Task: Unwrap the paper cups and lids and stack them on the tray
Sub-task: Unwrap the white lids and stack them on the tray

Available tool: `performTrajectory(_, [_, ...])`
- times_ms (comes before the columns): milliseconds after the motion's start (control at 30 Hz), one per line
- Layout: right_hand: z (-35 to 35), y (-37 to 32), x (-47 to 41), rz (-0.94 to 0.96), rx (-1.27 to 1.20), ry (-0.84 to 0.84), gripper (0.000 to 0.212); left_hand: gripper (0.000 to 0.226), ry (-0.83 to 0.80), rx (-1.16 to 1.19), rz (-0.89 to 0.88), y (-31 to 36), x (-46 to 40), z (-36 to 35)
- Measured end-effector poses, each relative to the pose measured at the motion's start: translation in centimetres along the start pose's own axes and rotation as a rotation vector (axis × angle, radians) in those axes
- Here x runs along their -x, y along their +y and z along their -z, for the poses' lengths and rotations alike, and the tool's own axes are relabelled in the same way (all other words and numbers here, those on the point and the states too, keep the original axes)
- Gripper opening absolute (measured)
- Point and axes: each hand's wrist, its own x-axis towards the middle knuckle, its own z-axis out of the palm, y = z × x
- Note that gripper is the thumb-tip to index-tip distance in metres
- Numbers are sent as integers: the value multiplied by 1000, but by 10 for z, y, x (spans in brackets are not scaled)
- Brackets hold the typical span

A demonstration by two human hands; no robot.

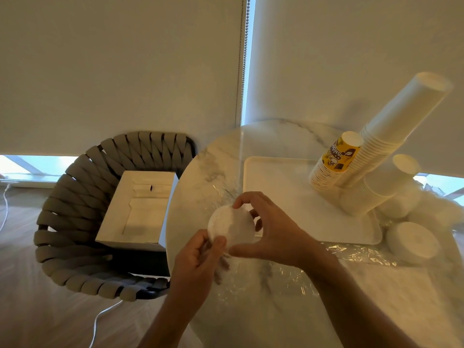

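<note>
I am holding a round white stack of plastic lids above the marble table, left hand pinching its lower rim, right hand curled around it; the white rectangular tray is lying at two o'clock, nearer my right hand

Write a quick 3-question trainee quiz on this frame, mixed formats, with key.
1. True or false: the tray already holds stacks of paper cups.
2. Multiple choice: the cardboard box sits on A) the marble table, B) the woven chair, C) the floor.
3. Fill in: the left hand and right hand both hold a wrapped stack of ____.

Key: 1 true; 2 B; 3 lids.
</note>
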Motion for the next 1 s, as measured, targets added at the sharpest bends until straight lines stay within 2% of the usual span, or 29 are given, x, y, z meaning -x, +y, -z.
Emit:
performTrajectory(100, [-11,0,1,62,86,33,84,36,-3,-33,-15,1,0,-1])
performTrajectory(300, [-19,5,-1,0,113,59,83,29,-18,-43,43,-1,-1,4])
performTrajectory(533, [6,55,-20,-186,267,325,74,41,25,-34,28,-5,2,12])
performTrajectory(667, [5,80,-32,-262,394,266,73,39,-2,-48,30,-6,4,13])
performTrajectory(800, [0,88,-39,-263,477,176,74,37,-14,-53,31,-9,4,14])
performTrajectory(1000, [-4,97,-45,-270,513,124,76,35,7,-11,32,-11,4,16])
